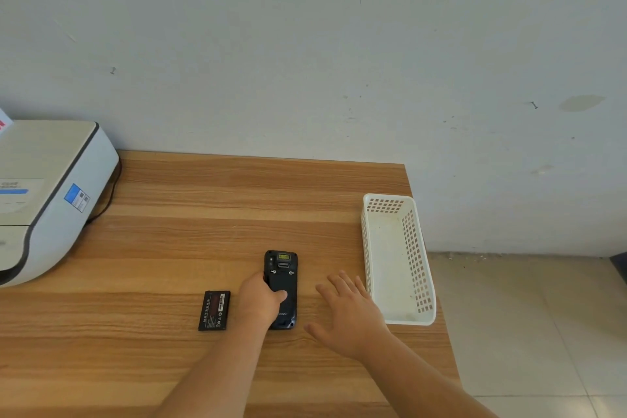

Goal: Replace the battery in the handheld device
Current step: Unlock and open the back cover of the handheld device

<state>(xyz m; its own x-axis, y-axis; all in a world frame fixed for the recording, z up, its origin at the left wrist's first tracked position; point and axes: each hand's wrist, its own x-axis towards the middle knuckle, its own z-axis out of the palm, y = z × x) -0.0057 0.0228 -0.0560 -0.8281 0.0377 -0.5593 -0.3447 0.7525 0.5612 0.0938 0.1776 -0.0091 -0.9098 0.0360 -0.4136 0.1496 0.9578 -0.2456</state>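
A black handheld device [284,276] lies face down on the wooden table [203,214], its back cover on and a scanner window at its far end. My left hand [259,300] rests on the device's left side, thumb pressing on the back cover. A black flat battery [214,310] with a printed label lies loose on the table just left of that hand. My right hand [349,310] hovers to the right of the device, fingers spread, palm down, holding nothing.
A white perforated plastic basket [417,261], empty, stands at the table's right edge beside my right hand. A white printer [44,193] fills the far left, with a dark cable behind it. The wall runs along the table's back; tiled floor lies to the right.
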